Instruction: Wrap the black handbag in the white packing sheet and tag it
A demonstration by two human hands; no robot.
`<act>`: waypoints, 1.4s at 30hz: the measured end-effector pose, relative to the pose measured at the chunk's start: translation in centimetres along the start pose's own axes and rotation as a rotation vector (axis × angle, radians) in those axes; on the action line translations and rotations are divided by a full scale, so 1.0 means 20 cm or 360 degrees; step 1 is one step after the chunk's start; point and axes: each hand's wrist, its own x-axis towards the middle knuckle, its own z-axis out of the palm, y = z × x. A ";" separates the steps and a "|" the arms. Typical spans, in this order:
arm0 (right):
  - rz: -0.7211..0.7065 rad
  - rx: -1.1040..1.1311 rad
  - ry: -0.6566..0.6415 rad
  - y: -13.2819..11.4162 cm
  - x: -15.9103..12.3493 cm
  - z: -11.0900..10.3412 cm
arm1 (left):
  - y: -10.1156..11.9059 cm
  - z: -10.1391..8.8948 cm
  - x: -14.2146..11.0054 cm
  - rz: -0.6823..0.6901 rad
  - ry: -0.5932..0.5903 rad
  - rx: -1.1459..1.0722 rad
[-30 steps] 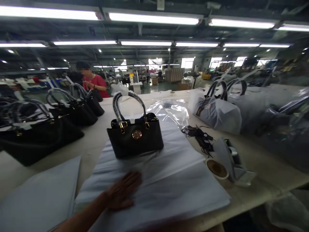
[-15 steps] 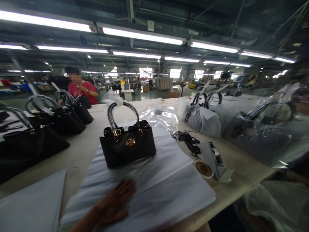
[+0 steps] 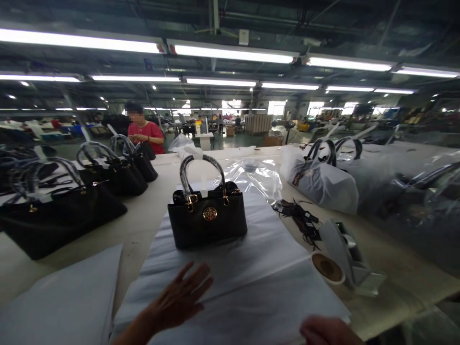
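Note:
A black handbag (image 3: pixel 208 221) with a round gold emblem and plastic-wrapped handles stands upright on a stack of pale tissue paper sheets (image 3: pixel 251 297). Just in front of the bag, my left hand (image 3: pixel 181 299) is over the paper with its fingers spread, holding nothing. At the lower right edge of the paper my right hand (image 3: pixel 328 330) is partly in view, blurred and cut off by the frame. Whether its fingers grip anything cannot be made out.
Several black handbags (image 3: pixel 64 211) line the left side, near another paper stack (image 3: pixel 72 297). On the right are black straps or tags (image 3: pixel 302 220), a tape roll (image 3: pixel 327 268), a tape dispenser (image 3: pixel 350 254) and wrapped bags (image 3: pixel 319 179). Clear plastic bags (image 3: pixel 251 177) lie behind. A person in red (image 3: pixel 145 134) stands beyond.
My right hand has come into view at the bottom right. The left hand, flat on the paper before, now looks slightly raised with fingers more apart. The camera view has swung left.

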 end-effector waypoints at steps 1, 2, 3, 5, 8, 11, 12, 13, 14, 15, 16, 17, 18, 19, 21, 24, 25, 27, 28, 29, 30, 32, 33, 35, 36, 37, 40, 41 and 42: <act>-0.0051 -0.0001 -0.0022 0.00 0.10 0.00 | -0.05 -0.07 0.04 -0.0075 0.0145 0.0111; -0.0107 -0.0004 -0.0030 -0.01 0.22 0.01 | -0.11 -0.13 0.09 -0.0184 0.0269 0.0203; -0.0227 -0.0071 0.0015 -0.02 0.34 0.03 | -0.18 -0.19 0.14 -0.0316 0.0373 0.0258; -0.0384 -0.0191 0.0082 -0.03 0.60 0.08 | -0.29 -0.26 0.23 -0.0467 0.0515 0.0269; -0.0286 -0.0480 0.0034 -0.04 0.92 0.19 | -0.35 -0.23 0.30 -0.0595 0.0487 0.0104; -0.0192 -0.0547 -0.0001 -0.01 1.07 0.30 | -0.28 -0.06 0.27 -0.0761 0.0147 -0.0132; -0.0187 -0.0532 -0.0005 0.01 1.08 0.32 | -0.24 0.01 0.25 -0.0800 0.0022 -0.0183; -0.0184 -0.0521 -0.0011 0.03 1.08 0.34 | -0.21 0.08 0.22 -0.0822 -0.0072 -0.0213; -0.0184 -0.0511 -0.0016 0.05 1.07 0.35 | -0.18 0.13 0.19 -0.0831 -0.0131 -0.0230; -0.0190 -0.0499 -0.0022 0.06 1.06 0.36 | -0.15 0.18 0.17 -0.0836 -0.0150 -0.0235; -0.0198 -0.0487 -0.0026 0.08 1.05 0.36 | -0.13 0.22 0.16 -0.0844 -0.0151 -0.0240; -0.0206 -0.0478 -0.0030 0.09 1.03 0.36 | -0.11 0.24 0.15 -0.0853 -0.0152 -0.0256; -0.0216 -0.0472 -0.0032 0.09 1.02 0.36 | -0.10 0.26 0.15 -0.0866 -0.0173 -0.0288; -0.0229 -0.0469 -0.0031 0.09 1.01 0.35 | -0.09 0.27 0.17 -0.0882 -0.0227 -0.0336; -0.0273 -0.0466 -0.0025 0.08 0.99 0.35 | -0.08 0.28 0.22 -0.0937 -0.0421 -0.0466; -0.0382 -0.0454 -0.0003 0.06 0.93 0.35 | -0.06 0.26 0.32 -0.1089 -0.0686 -0.0682; -0.0441 -0.0446 0.0023 0.05 0.90 0.34 | -0.06 0.25 0.35 -0.1130 -0.0729 -0.0749; -0.0602 -0.0404 0.0129 0.04 0.83 0.33 | -0.06 0.23 0.39 -0.1156 -0.0774 -0.0863; -0.0684 -0.0364 0.0203 0.04 0.80 0.33 | -0.06 0.21 0.41 -0.1142 -0.0789 -0.0905; -0.0753 -0.0315 0.0284 0.03 0.77 0.31 | -0.07 0.18 0.41 -0.1119 -0.0796 -0.0934; -0.0805 -0.0268 0.0351 0.02 0.74 0.30 | -0.07 0.15 0.42 -0.1096 -0.0798 -0.0953; -0.0859 -0.0225 0.0417 -0.02 0.71 0.25 | -0.07 0.07 0.42 -0.1065 -0.0772 -0.0966; -0.0876 -0.0230 0.0432 -0.05 0.70 0.22 | -0.07 0.02 0.43 -0.1056 -0.0734 -0.0945; -0.0921 -0.0243 0.0489 -0.11 0.71 0.15 | -0.09 -0.09 0.45 -0.1043 -0.0594 -0.0857; -0.0948 -0.0238 0.0542 -0.15 0.73 0.11 | -0.10 -0.15 0.46 -0.1034 -0.0502 -0.0812; -0.0980 -0.0228 0.0615 -0.18 0.75 0.07 | -0.13 -0.20 0.48 -0.1028 -0.0408 -0.0773; -0.1087 -0.0233 0.0846 -0.27 0.82 -0.05 | -0.22 -0.34 0.53 -0.1026 -0.0181 -0.0656; -0.1109 -0.0246 0.0912 -0.29 0.84 -0.08 | -0.25 -0.37 0.54 -0.1025 -0.0118 -0.0600; -0.1121 -0.0256 0.0973 -0.31 0.87 -0.11 | -0.29 -0.39 0.55 -0.1015 -0.0054 -0.0528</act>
